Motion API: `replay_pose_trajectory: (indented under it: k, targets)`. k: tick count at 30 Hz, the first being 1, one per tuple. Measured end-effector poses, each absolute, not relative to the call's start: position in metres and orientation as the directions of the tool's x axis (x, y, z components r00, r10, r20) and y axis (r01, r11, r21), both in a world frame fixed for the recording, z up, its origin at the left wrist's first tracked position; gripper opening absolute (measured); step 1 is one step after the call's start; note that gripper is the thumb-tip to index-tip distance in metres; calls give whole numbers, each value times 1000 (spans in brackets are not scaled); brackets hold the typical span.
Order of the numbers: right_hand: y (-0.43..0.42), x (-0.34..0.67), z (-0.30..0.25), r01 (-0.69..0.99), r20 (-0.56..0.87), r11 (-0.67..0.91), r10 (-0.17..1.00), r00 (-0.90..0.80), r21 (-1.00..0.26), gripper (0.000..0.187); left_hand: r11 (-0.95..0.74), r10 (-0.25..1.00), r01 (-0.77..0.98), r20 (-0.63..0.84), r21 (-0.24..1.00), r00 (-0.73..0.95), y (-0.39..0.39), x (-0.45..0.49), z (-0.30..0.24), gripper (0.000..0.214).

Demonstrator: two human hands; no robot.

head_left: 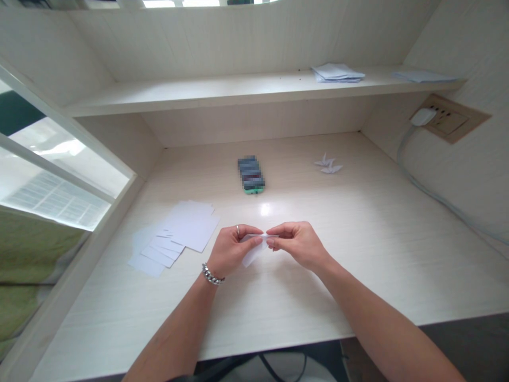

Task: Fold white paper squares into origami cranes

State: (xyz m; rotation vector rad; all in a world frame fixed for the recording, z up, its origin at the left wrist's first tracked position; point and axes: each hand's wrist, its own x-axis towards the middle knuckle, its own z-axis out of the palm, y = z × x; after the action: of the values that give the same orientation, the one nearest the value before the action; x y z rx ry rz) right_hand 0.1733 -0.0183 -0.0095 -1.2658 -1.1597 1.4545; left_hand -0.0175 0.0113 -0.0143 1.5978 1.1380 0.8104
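Observation:
A small piece of folded white paper (252, 257) is held up over the desk, pinched between both hands. My left hand (234, 246), with a ring and a chain bracelet, is closed on its left side with thumb and fingers. On the right edge of the paper, my right hand (299, 243) pinches with thumb and fingertips. The fingers partly hide the folds. Left of my left hand lie loose white paper sheets (193, 225), spread and overlapping. Two small folded paper cranes (331, 168) rest farther back on the right.
A phone (251, 174) with a blurred screen lies beyond my hands. Paper stacks (338, 72) sit on the shelf (222, 93) above the desk (358, 265). At right, a white plug in the wall socket (451, 118) trails a cable (431, 196) down the wall.

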Motion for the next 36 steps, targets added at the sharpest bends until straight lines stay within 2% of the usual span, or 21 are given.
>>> replay_pose_trajectory:
  k: [6, 18, 26, 36]
  targets:
    - [-17, 174, -10, -13, -206, -210, 967, -153, -978, 33, -106, 937, 342, -22, 934, 348, 10, -17, -14, 20]
    - [-16, 175, -17, -84, -225, -240, 962, -155, -967, 31, -12, 933, 286, -93, 958, 349, 11, -18, -14, 18]
    - [-16, 175, -16, -68, -229, -242, 959, -165, -968, 28, 41, 929, 259, -132, 965, 345, 11, -18, -15, 21]
    - [-19, 171, -11, 3, -188, -189, 971, -150, -982, 21, -17, 921, 394, -140, 919, 365, 10, -17, -7, 21]
